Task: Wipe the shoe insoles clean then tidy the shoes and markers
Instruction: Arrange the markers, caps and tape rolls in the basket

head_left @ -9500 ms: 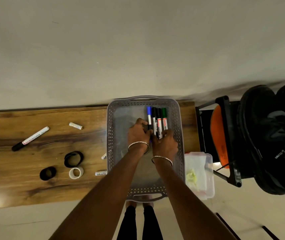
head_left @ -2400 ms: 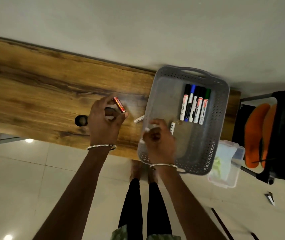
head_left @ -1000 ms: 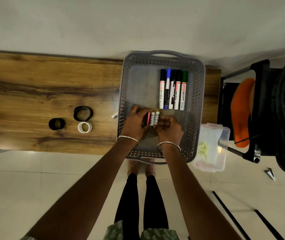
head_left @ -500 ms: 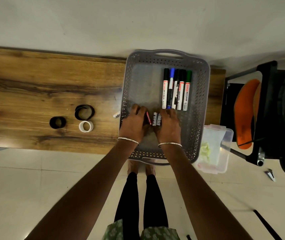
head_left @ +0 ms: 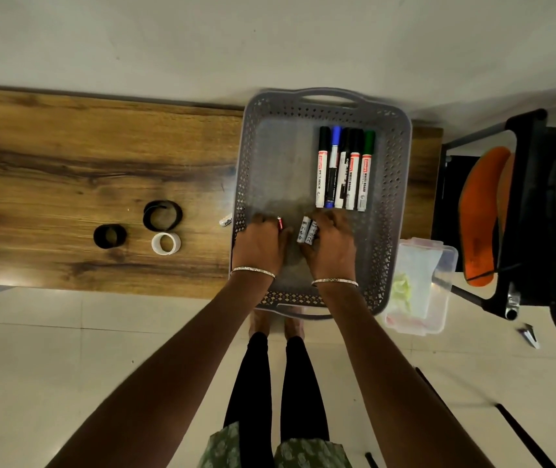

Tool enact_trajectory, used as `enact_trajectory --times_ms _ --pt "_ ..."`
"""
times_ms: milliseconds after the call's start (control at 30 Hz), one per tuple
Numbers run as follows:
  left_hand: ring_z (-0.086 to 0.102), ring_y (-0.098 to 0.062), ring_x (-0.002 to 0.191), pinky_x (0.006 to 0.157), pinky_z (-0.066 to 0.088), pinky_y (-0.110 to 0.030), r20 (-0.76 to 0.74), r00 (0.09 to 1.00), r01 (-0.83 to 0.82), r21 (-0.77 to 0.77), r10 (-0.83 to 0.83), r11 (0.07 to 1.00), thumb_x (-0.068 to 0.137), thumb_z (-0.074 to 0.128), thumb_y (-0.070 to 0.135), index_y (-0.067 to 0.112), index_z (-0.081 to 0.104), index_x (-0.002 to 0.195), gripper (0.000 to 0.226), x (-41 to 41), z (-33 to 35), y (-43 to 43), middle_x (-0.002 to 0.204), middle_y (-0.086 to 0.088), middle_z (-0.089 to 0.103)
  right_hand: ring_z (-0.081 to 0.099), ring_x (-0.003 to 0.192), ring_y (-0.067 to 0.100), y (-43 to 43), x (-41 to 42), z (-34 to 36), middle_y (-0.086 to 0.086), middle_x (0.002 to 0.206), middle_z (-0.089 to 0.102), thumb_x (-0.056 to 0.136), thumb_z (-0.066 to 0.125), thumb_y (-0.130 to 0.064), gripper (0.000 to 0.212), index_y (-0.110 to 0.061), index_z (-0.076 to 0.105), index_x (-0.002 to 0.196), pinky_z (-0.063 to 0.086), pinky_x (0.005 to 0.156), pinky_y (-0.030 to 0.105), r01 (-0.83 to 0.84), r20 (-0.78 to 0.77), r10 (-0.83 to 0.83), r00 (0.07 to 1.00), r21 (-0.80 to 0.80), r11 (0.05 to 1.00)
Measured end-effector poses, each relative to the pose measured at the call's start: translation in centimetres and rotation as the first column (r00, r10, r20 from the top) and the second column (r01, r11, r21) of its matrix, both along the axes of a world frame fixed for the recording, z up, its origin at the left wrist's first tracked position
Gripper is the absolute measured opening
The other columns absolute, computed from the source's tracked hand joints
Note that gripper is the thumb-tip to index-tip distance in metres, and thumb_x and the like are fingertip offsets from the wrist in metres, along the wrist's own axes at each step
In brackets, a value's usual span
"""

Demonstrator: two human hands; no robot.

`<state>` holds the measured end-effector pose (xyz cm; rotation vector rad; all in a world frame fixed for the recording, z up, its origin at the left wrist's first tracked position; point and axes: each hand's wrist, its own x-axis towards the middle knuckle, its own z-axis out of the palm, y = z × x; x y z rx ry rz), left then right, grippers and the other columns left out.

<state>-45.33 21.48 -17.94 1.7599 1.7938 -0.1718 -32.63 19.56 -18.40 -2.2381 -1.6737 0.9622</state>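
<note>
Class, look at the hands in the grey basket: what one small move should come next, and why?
Probably the left hand reaches over the basket's left wall for the stray battery on the table; the other batteries and five markers already lie inside.

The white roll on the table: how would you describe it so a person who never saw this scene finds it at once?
Start at the wooden table, left of the grey basket. Three rolls lie there: the white roll sits nearer the person than the larger black roll and right of the smaller black roll. It alone is white.
</note>
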Motion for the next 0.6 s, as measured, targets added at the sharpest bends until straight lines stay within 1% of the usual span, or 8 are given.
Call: enact_trajectory --times_ms 100,167,233,267,300,367,467,600 --pt "0.066 -0.039 0.095 0.075 0.051 -0.044 0.066 0.992 -0.109 0.025 0.107 0.994 0.100 0.055 0.033 0.006 0.057 0.112 0.029 -0.1 0.0 0.2 0.109 -0.017 0.064 0.063 0.103 0.035 0.2 -0.1 0.0 0.014 0.122 0.057 0.073 0.079 -0.003 0.045 -0.008 0.066 0.116 0.054 0.086 0.044 -0.045 -0.006 0.045 0.999 0.052 0.998" --pt "0.065 -0.038 0.097 0.076 0.052 -0.045 0.176 0.973 -0.156 0.042 0.147 0.987 0.096 0.062 0.022 0.005 0.053 0.117 0.028 -0.3 0.0 0.2 0.111 -0.018 0.064 0.062 0.101 0.036 0.4 -0.2 -0.1 0.015 0.118 0.059 0.072 0.079 -0.003 0.044 -0.007 0.067 0.114 0.053 0.083 0.041 -0.074 -0.010 0.075 0.997 0.071 0.995" --pt "0.065 -0.038 0.101 0.082 0.055 -0.047 0.285 0.951 -0.129 0.023 0.117 0.991 0.085 0.070 0.007 0.007 0.052 0.124 0.042 -0.7 -0.1 0.3 0.117 -0.017 0.062 0.062 0.101 0.036 0.7 -0.3 -0.4 0.016 0.116 0.061 0.071 0.079 -0.003 0.044 -0.006 0.068 0.114 0.052 0.081 0.039 -0.100 -0.019 0.102 0.995 0.079 0.992" --pt "0.064 -0.039 0.103 0.085 0.055 -0.049 0.302 0.948 -0.104 0.009 0.096 0.995 0.080 0.072 0.001 0.008 0.052 0.127 0.052 -0.9 -0.4 0.3 0.121 -0.017 0.060 0.063 0.100 0.036 0.8 -0.3 -0.5 0.017 0.115 0.061 0.071 0.079 -0.002 0.044 -0.005 0.068 0.113 0.053 0.082 0.039 -0.112 -0.023 0.114 0.993 0.084 0.990" --pt "0.063 -0.039 0.105 0.087 0.055 -0.050 0.293 0.953 -0.084 0.001 0.080 0.996 0.075 0.072 -0.002 0.009 0.052 0.130 0.059 -1.0 -0.6 0.4 0.124 -0.017 0.059 0.063 0.099 0.036 0.9 -0.4 -0.5 0.017 0.114 0.062 0.070 0.080 -0.001 0.044 -0.004 0.068 0.113 0.053 0.084 0.041 -0.123 -0.028 0.126 0.992 0.091 0.988" --pt "0.062 -0.040 0.107 0.089 0.054 -0.050 0.250 0.967 -0.053 -0.002 0.052 0.999 0.073 0.070 -0.006 0.010 0.054 0.131 0.062 -1.0 -0.8 0.3 0.127 -0.017 0.057 0.064 0.098 0.036 1.2 -0.6 -0.5 0.017 0.113 0.062 0.069 0.080 0.001 0.045 -0.004 0.069 0.112 0.054 0.085 0.043 -0.147 -0.042 0.152 0.987 0.099 0.984" --pt "0.062 -0.039 0.109 0.089 0.052 -0.049 0.241 0.970 -0.043 0.023 0.036 0.999 0.078 0.065 -0.008 0.008 0.055 0.130 0.055 -0.8 -0.8 0.2 0.129 -0.016 0.056 0.065 0.095 0.035 1.5 -0.8 -0.4 0.015 0.109 0.063 0.068 0.080 0.002 0.045 -0.005 0.069 0.112 0.054 0.083 0.041 -0.188 -0.049 0.193 0.980 0.095 0.978" --pt "0.064 -0.039 0.105 0.088 0.051 -0.048 0.268 0.962 -0.069 0.069 0.048 0.995 0.083 0.064 -0.005 0.007 0.058 0.129 0.048 -0.8 -0.5 0.6 0.127 -0.016 0.056 0.064 0.095 0.032 2.2 -0.6 0.0 0.012 0.110 0.062 0.068 0.082 -0.002 0.048 -0.007 0.069 0.114 0.053 0.084 0.039 -0.244 -0.028 0.246 0.969 0.073 0.967"
